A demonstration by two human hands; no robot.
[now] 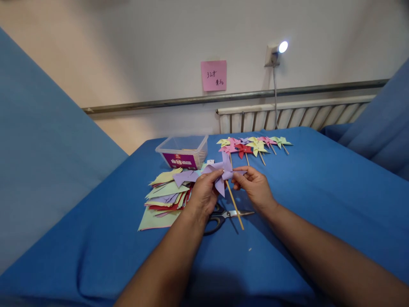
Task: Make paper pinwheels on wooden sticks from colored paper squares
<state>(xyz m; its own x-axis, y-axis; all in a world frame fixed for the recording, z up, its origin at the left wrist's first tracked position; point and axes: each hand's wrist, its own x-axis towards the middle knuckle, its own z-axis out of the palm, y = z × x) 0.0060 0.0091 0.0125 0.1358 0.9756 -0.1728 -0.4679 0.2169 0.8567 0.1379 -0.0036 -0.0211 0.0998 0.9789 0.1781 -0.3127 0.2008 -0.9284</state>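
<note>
Left hand point(204, 191), right hand point(256, 186) pinching purple pinwheel point(227, 165) above scissors point(228, 214); blue cloth point(335, 200) broad toward right edge.

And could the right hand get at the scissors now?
Probably yes: the scissors lie near the right hand, though it pinches the purple pinwheel, whose stick crosses in front of the blades, and would need to let go first.

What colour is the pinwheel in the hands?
Light purple: the pinwheel shows best in the head view, on a yellowish stick.
</note>
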